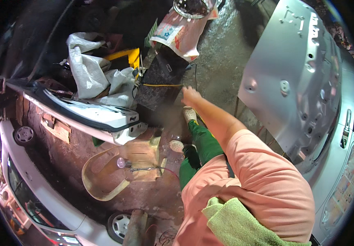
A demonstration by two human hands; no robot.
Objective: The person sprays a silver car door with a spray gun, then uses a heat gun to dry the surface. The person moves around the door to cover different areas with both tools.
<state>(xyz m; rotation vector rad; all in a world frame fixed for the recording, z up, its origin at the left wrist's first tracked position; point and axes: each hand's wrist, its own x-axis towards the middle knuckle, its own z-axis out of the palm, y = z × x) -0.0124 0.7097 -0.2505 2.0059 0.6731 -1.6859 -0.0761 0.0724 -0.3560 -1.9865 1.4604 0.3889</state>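
Observation:
My right hand (190,96) reaches forward, its fingers closed around what looks like a thin yellow cord (162,85). The cord runs leftward from the fingers across a dark box-shaped unit (158,78) on the floor. More yellow line shows below the hand, beside my leg. My left hand is out of the picture. A white sack (86,71) and a yellow frame piece (134,57) lie just left of the dark unit. Near my feet, a tool with a round clear end (121,162) rests on a tan plastic chair (103,192) that is tipped over.
A white vehicle panel (91,112) juts in from the left. To the right stands a large silver metal panel (275,78), beside a silver car (333,168). A white car (50,197) is at lower left. Ahead, a metal basin (191,15) sits on a patterned cloth (181,35).

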